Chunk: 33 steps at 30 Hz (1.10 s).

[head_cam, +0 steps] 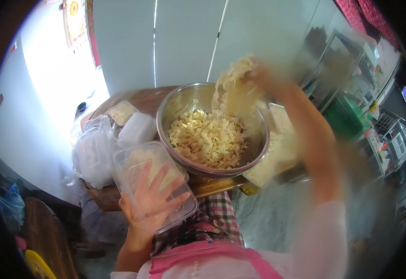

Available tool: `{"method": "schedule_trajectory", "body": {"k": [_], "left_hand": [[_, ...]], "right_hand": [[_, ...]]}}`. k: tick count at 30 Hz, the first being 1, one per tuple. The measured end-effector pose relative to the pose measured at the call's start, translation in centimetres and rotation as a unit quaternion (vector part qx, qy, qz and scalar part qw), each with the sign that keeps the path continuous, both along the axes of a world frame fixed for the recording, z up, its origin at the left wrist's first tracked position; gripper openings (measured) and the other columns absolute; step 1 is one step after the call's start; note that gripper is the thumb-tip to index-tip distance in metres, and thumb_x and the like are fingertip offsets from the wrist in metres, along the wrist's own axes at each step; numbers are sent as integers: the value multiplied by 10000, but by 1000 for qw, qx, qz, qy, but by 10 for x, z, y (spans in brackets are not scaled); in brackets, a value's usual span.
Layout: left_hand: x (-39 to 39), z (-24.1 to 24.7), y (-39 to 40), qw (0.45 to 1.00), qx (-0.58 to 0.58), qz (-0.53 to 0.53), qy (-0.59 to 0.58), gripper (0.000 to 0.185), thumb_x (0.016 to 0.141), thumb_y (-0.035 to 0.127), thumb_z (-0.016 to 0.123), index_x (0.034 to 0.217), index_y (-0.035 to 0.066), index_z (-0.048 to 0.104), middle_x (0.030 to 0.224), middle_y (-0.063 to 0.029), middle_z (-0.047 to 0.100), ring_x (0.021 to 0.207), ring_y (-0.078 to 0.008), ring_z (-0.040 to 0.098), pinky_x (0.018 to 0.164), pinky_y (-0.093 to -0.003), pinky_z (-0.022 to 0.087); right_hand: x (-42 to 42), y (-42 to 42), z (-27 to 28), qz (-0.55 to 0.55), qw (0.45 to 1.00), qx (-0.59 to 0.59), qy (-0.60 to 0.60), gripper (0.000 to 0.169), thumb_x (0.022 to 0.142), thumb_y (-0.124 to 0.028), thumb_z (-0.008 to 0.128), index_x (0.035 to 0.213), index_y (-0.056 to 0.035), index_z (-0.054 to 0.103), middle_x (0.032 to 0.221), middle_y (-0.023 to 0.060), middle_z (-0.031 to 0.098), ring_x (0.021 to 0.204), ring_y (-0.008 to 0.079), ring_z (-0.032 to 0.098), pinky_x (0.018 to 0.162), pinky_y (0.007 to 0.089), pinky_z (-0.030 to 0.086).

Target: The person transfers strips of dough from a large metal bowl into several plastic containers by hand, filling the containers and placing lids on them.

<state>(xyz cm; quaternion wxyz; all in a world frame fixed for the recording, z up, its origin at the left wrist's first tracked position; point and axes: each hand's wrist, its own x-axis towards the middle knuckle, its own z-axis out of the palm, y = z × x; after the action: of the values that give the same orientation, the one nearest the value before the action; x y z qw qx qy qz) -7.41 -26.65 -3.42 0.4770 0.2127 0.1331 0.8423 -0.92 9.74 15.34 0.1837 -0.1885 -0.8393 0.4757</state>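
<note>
My right hand (258, 75) is raised above the far right side of a perforated metal colander (255, 148), gripping a bunch of pale flat noodles (236, 85) that hangs down into it. More cut flat noodles (208, 137) lie heaped inside the colander. My left hand (154, 204), fingers spread, supports a clear plastic container (185, 223) from beneath, left of and nearer than the colander. Some pale food shows through the container's far part; the hand is seen through its clear plastic.
A wooden table (213, 186) bears the colander. On its left stand a bagged stack of containers (93, 153), a white tub (138, 128) and a small filled container (122, 113). Filled containers (281, 120) sit right of the colander. A green basket (345, 117) is farther right.
</note>
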Motion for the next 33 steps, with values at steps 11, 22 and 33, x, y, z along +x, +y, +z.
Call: {"method": "schedule_trajectory", "body": {"k": [11,22,33], "left_hand": [[-14,2,78,996,8,-54,-67,921,785,559,630,1467,208,120,1411,-148,260,1299,-410,329,1009,-665,313],[-31,-3,142,992,-33,-39,-118,908,748,466,714,1436,229,171,1404,-125,263,1272,-366,374,977,-630,386],[-20,14,155,992,47,-16,-117,667,879,560,482,1371,116,407,1307,-111,500,1195,-295,491,1007,-535,383]], "right_hand": [[-7,-2,34,14,980,194,-52,358,734,-24,695,1086,0,635,913,95,668,807,187,635,744,324,530],[-30,-58,71,48,993,102,-28,381,754,-72,699,1119,-10,608,937,105,661,824,200,651,685,331,547],[-47,-99,-20,179,930,97,-306,839,676,-176,768,1389,-14,357,1103,185,614,917,243,645,682,333,548]]}}
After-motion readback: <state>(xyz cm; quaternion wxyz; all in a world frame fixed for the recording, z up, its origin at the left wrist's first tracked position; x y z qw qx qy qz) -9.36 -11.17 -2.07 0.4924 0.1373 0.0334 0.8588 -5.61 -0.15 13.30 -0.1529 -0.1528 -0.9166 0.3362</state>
